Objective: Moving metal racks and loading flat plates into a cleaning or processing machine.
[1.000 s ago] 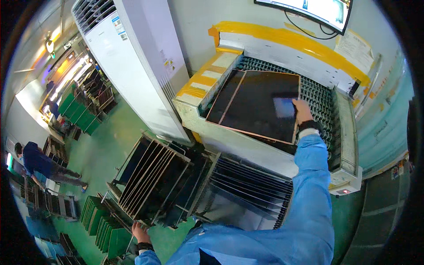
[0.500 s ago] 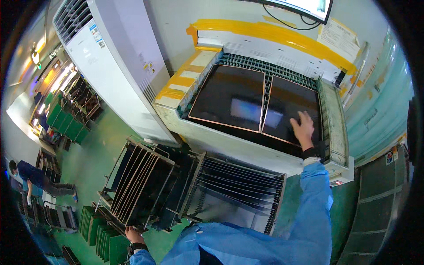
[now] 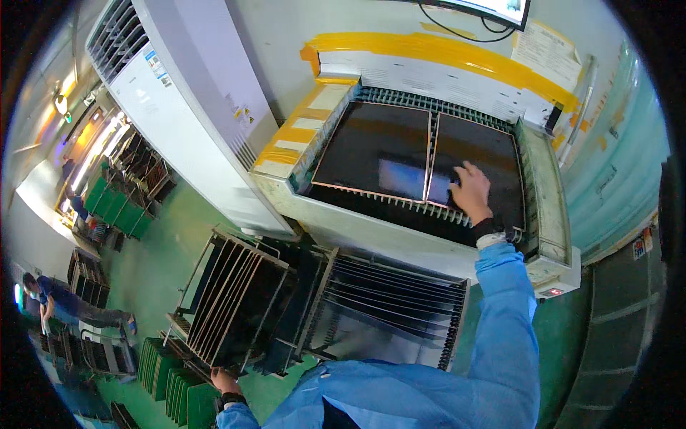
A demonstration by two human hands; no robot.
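Two dark, copper-edged panels, a left one and a right one, lie side by side on the rollers of a conveyor machine. My right hand is open over the near part of the right panel, fingers spread; whether it touches the surface I cannot tell. Down at the lower left, my left hand is closed on the near lower edge of a metal rack. Several dark panels stand upright in that rack.
A second slotted rack with dark panels stands beside the first, below the machine. A tall white air conditioner rises at the left. Green boards lean on the floor, and a person bends over racks at far left.
Both panels have shifted toward the far side, baring rollers along their near edge. My right hand has moved left and slightly away from me. My left hand stays on the rack.
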